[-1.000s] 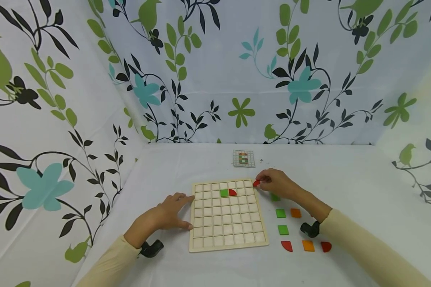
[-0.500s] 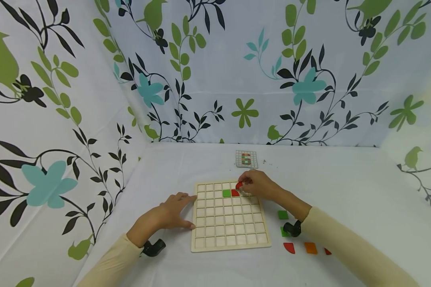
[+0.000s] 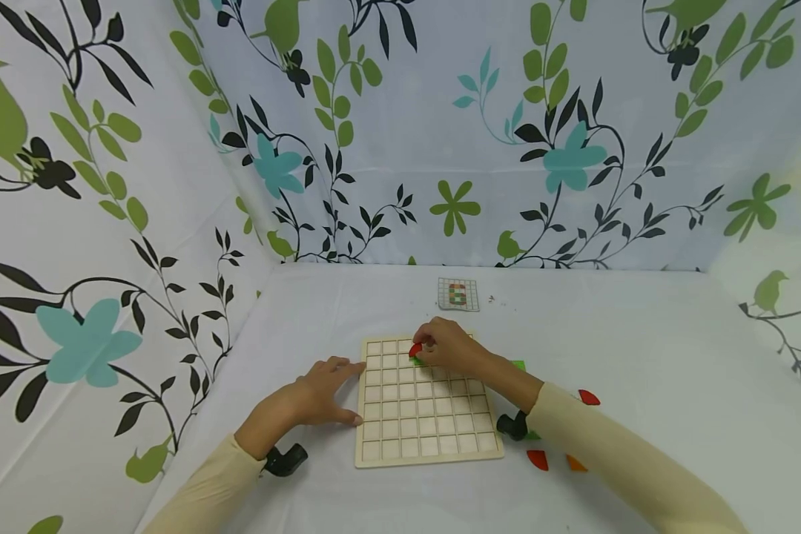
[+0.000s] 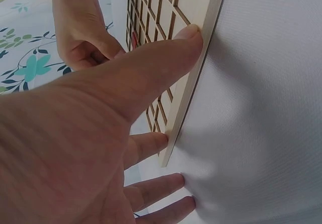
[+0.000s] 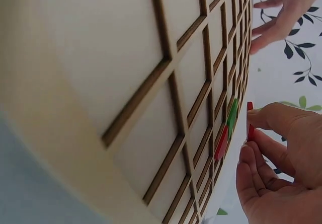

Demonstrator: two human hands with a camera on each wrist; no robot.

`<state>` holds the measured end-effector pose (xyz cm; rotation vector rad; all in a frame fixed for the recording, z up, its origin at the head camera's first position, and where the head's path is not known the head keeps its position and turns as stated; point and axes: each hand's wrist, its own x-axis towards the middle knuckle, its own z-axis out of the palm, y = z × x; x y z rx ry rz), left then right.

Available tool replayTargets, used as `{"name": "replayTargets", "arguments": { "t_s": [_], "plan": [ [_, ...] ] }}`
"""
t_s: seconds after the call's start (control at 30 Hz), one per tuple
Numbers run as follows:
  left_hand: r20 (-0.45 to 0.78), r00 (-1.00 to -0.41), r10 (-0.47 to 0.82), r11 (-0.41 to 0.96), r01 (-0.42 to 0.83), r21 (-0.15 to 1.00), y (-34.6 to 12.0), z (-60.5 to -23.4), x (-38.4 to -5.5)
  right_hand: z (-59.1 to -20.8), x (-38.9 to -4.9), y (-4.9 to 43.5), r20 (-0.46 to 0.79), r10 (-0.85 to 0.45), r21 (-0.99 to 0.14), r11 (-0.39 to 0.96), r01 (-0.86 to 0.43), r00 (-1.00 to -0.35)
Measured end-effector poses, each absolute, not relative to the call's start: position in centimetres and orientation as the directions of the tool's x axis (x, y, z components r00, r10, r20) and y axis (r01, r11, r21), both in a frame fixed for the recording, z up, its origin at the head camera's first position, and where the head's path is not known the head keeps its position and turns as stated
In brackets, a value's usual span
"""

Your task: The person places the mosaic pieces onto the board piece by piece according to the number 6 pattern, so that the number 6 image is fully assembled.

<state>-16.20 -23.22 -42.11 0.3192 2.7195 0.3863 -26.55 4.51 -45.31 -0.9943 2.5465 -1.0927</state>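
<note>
A pale wooden grid board (image 3: 417, 426) lies on the white table. My left hand (image 3: 316, 395) rests at its left side, with thumb and forefinger spread and touching the edge; the other fingers lie straight on the cloth in the left wrist view. Over the board's far rows, my right hand (image 3: 449, 348) pinches a red quarter-round tile (image 3: 414, 349) between thumb and fingers. In the right wrist view a green square tile (image 5: 232, 117) and another red quarter-round tile (image 5: 221, 143) sit side by side in the grid, just beneath the held one.
Behind the board lies a small printed pattern card (image 3: 458, 294). Loose tiles lie to the right: a red quarter-round (image 3: 538, 460), another red one (image 3: 589, 397), an orange square (image 3: 576, 463) and green ones partly covered by my right forearm.
My right hand has carried the red quarter-round tile leftward, from the board's far right corner to above the seated green tile. The left hand stays at the board's edge.
</note>
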Motion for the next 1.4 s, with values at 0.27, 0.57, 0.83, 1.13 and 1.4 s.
{"name": "replayTargets", "arguments": {
  "t_s": [0.27, 0.57, 0.83, 1.13, 1.4],
  "plan": [
    [-0.340, -0.901, 0.270, 0.934, 0.159, 0.321, -23.3, -42.2, -16.0, -45.7, -25.9, 2.9, 0.087, -0.677, -0.622, 0.535, -0.571, -0.730],
    [-0.334, -0.902, 0.274, 0.932, 0.163, 0.325, -23.3, -42.0, -16.0, -45.4, -25.5, 2.1, 0.057, -0.677, -0.606, 0.560, -0.564, -0.733],
    [-0.331, -0.899, 0.286, 0.927, 0.171, 0.334, -23.3, -42.0, -16.0, -44.7, -25.6, 2.0, -0.028, -0.677, -0.633, 0.581, -0.512, -0.735],
    [-0.322, -0.904, 0.281, 0.928, 0.171, 0.330, -23.4, -42.2, -16.0, -44.8, -25.6, 1.9, -0.039, -0.671, -0.625, 0.595, -0.506, -0.740],
    [-0.314, -0.904, 0.291, 0.926, 0.183, 0.331, -23.5, -42.3, -15.9, -44.9, -25.2, 1.6, 0.003, -0.681, -0.596, 0.587, -0.548, -0.733]
  ]
}}
